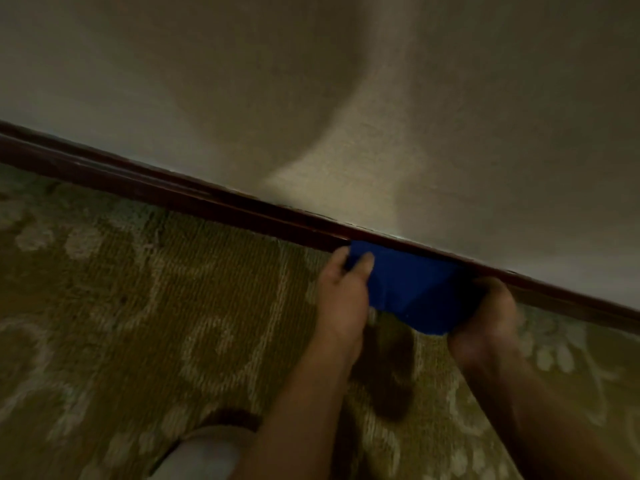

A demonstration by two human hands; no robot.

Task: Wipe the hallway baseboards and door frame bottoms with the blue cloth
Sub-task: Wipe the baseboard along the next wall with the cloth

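A dark reddish-brown baseboard [180, 199] runs diagonally from the upper left to the lower right, where the beige wall meets the carpet. The blue cloth [412, 289] is stretched against the baseboard's face, right of centre. My left hand [343, 296] pinches the cloth's left end, fingers curled over its top corner. My right hand [485, 313] grips the cloth's right end, close to the baseboard. Part of the cloth hangs down toward the carpet between both hands.
A patterned olive and cream carpet [156, 306] covers the floor below the baseboard. The textured beige wall [346, 98] fills the upper half. My knee in light fabric [207, 455] rests on the carpet at the bottom left.
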